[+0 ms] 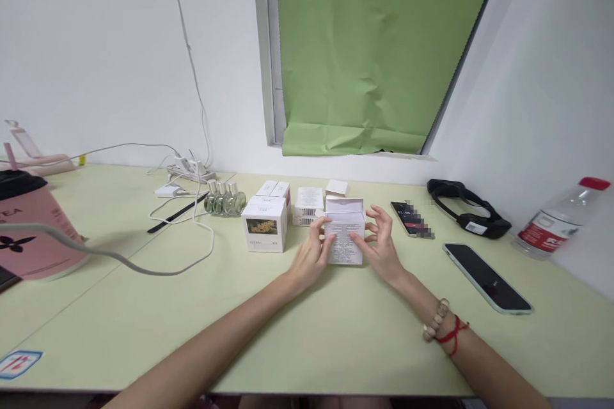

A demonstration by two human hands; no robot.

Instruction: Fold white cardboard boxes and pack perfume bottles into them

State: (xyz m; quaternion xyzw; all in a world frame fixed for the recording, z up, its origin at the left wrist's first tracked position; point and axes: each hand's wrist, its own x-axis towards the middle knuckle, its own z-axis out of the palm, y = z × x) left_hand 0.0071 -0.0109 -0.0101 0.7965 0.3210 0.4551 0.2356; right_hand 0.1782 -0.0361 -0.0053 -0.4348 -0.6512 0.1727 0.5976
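1. The white box (344, 246) stands upright at the middle of the surface (307, 345), between the two hands, its top flap (345, 204) raised on the far side.
2. It looks like thin printed card: probably light, fairly stiff at the edges, easily dented on its flat faces, and slightly slick. Its contents, if any, are hidden, so the true weight is uncertain.
3. The side edges below the opening seem the best hold, with gentle pressure; the flap looks too flimsy to lift by.
4. The left hand (311, 255) is partly closed, grasping the box's left edge, thumb on the near face, fingers curled around the side.
5. The right hand (382, 250) is more open, lightly grasping the right side: its thumb lies on the near face, the fingers arched and spread. Whether every fingertip touches is unclear.
6. Left of the box stand more cartons (265, 230) and glass bottles (223, 202).
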